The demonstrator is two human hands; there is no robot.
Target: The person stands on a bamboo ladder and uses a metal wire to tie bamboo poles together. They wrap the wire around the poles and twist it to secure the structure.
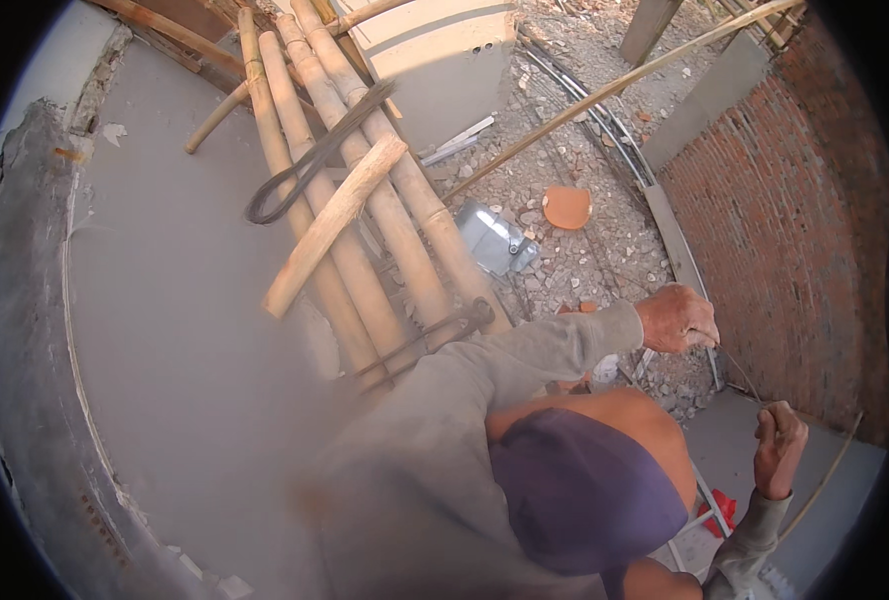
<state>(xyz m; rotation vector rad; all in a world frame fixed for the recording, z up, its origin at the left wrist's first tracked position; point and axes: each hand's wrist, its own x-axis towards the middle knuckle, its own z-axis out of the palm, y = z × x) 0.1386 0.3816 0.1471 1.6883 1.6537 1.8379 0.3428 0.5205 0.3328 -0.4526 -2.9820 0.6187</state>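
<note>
Reaching out across the middle, my left hand (677, 318) is closed, its fingers pinching one end of a thin wire (741, 372). Lower and further right is my right hand (780, 450), raised with fingers curled on the wire's other end. The wire bows slightly between the two hands. Both arms wear grey sleeves. Between them sits a rounded dark purple cloth shape (585, 490) against an orange surface (630, 412). To the left, a looped bundle of dark wire (310, 165) lies on several bamboo poles (405, 240), with a short split bamboo piece (335, 225) across them.
A brick wall (765, 240) rises on the right. Rubble ground holds an orange tile (567, 207) and a shiny clear sheet (495, 238). A long thin pole (605, 95) slants above. Metal ladder rails (707, 497) and a red item (722, 512) show below. Grey concrete (165, 260) spans the left.
</note>
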